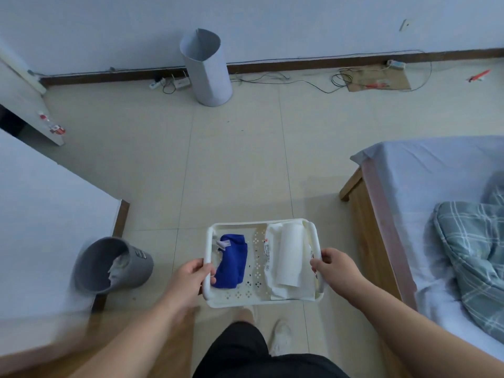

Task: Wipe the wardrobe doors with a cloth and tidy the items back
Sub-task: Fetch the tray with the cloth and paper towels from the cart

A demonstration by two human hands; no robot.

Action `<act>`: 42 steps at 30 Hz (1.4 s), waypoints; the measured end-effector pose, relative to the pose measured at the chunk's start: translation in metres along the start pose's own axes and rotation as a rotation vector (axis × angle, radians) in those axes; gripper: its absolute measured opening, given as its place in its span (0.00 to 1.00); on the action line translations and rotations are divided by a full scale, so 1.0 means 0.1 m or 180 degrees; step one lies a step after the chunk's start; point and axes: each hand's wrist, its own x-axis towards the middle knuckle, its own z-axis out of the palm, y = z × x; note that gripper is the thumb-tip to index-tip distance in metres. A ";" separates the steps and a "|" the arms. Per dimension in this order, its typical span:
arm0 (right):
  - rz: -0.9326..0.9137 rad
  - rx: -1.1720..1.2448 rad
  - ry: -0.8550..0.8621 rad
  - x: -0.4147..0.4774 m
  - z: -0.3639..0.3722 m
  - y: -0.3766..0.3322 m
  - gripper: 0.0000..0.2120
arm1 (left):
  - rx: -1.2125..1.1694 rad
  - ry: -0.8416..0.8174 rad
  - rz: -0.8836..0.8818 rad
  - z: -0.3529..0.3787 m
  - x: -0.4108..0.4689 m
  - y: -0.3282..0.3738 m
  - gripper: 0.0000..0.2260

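Observation:
I carry a white perforated plastic basket [237, 298] in front of me above the tiled floor. My left hand [191, 276] grips its left rim and my right hand [334, 268] grips its right rim. Inside on the left lies a folded blue cloth [231, 266] with a small white tag. On the right of the basket rests a white roll [290, 255] on top of a white packet with print on it. No wardrobe door shows in this view.
A grey bin [109, 266] with crumpled paper stands at lower left beside a white surface [41, 227]. A bed [436, 214] with a checked quilt fills the right. A tall grey cylinder [207, 69], cables and a power strip line the far wall.

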 end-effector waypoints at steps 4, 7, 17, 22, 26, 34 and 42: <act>0.0062 -0.0060 0.0090 0.62 -0.17 -0.50 0.06 | -0.0082 -0.0081 0.0018 -0.05 0.67 0.50 0.10; 0.0146 -0.0086 0.0192 1.06 -0.26 -0.88 0.06 | -0.0100 -0.0194 0.0060 -0.12 1.20 0.92 0.13; 0.0154 0.0088 0.0371 2.21 -0.65 -2.06 0.04 | -0.0111 -0.0263 0.0142 -0.41 2.45 2.39 0.09; 0.0107 0.0081 0.0249 2.97 -0.86 -2.42 0.05 | -0.0051 -0.0210 0.0137 -0.39 3.02 2.97 0.08; 0.0139 0.0066 0.0087 3.63 -1.09 -2.69 0.06 | 0.0011 -0.0106 0.0074 -0.32 3.41 3.47 0.08; 0.0034 -0.0020 -0.0064 4.67 -1.63 -3.56 0.06 | 0.0008 0.0081 0.0066 -0.29 4.09 4.44 0.09; 0.0010 -0.0105 -0.0032 5.72 -2.01 -4.49 0.05 | -0.0147 0.0034 0.0098 -0.36 5.19 5.38 0.09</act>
